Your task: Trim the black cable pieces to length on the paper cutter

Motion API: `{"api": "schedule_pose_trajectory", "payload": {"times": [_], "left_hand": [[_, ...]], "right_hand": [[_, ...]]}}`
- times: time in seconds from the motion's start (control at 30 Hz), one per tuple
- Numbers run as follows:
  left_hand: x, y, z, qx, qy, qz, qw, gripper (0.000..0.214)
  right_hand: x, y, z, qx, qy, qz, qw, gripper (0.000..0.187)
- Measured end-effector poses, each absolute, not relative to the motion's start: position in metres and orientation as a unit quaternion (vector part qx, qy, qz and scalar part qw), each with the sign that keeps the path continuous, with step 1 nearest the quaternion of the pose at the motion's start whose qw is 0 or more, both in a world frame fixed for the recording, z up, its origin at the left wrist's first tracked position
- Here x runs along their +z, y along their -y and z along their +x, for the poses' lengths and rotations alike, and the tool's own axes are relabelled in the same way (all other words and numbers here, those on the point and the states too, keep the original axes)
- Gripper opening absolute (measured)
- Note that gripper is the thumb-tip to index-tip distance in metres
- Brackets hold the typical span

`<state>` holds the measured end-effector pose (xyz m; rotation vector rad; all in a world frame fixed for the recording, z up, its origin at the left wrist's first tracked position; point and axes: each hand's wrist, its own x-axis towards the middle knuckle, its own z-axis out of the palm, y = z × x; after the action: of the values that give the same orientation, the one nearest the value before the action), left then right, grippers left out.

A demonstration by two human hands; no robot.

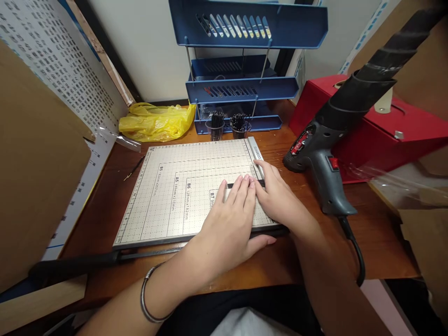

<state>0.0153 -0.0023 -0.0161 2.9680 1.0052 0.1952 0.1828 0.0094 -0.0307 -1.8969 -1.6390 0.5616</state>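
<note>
A paper cutter board [157,224] with printed size grids lies on the wooden table. Across its right part runs a short bundle of thin black wires [229,185], mostly covered by my fingers. My left hand [229,221] lies flat over the bundle, fingers stretched out and thumb apart. My right hand [282,198] is curled at the board's right edge, thumb and fingers closed around the bundle's right end beside the metal ruler strip [252,147]. The cutter's blade arm, with its black handle [75,262], is lowered along the near edge.
Two clear cups [216,130] of black wires stand behind the board, before a blue tiered rack [241,88]. A yellow plastic bag [157,122] lies back left. At right, a heat gun [325,158] stands by a red box [402,126]. A thin dark rod [134,168] lies left.
</note>
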Motion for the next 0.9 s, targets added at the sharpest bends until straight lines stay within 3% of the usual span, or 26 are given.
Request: {"api": "schedule_pose_trajectory", "payload": {"times": [0.9], "left_hand": [[-0.0200, -0.0022, 0.0150, 0.061, -0.311, 0.948, -0.007, 0.116]], "right_hand": [[-0.0314, -0.0094, 0.1828, 0.209, 0.612, -0.707, 0.287, 0.053]]}}
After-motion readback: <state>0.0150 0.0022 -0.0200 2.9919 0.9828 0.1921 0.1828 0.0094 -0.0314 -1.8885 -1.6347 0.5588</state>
